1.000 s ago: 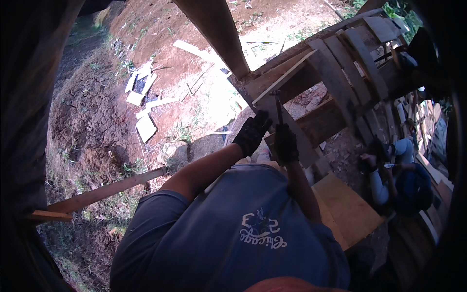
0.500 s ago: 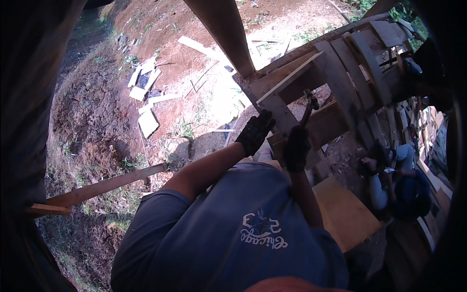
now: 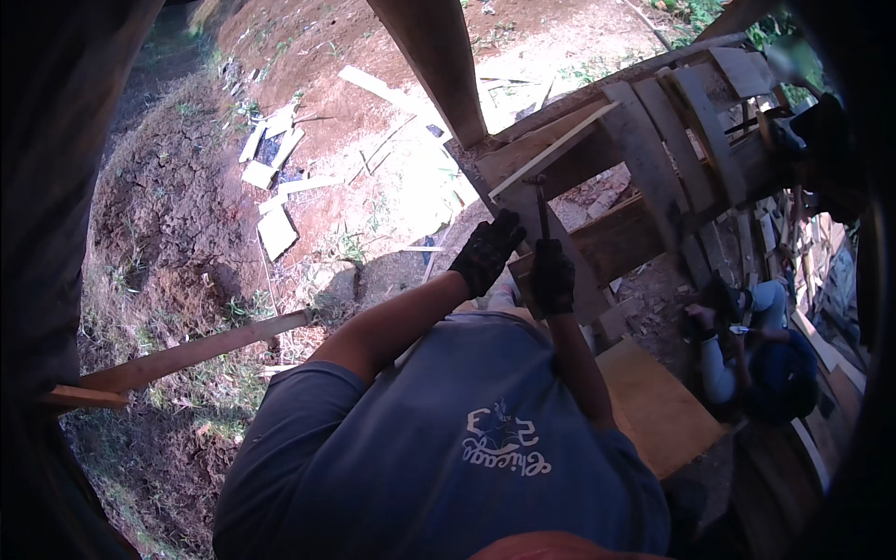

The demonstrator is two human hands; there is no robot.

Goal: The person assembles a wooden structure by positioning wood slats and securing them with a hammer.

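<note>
A hammer [image 3: 543, 213] lies in line over a wide board [image 3: 579, 276], its head at the far end of the handle, close to the lower end of a pale strip of wood [image 3: 553, 152]; whether head and board touch is impossible to tell. The worker's right hand [image 3: 553, 277], in a dark glove, is closed around the handle low down, a grip that likely leaves length for the swing. The left hand [image 3: 490, 252], gloved too, sits at the board's near left edge, fingers side by side, probably to steady the wood while staying clear of the hammer head; whether it pinches anything cannot be made out.

Beyond the strip, slats [image 3: 649, 145] cross the longer timbers side by side, with gaps between them, apparently resting on those timbers for support. A thick post [image 3: 439, 70] rises beside the frame. To the right, a plywood sheet [image 3: 665, 411] lies near the worker's right forearm, and a co-worker [image 3: 779, 373] in a dark cap sits farther off. At left, pale offcuts [image 3: 276, 231] litter sunlit red soil.
</note>
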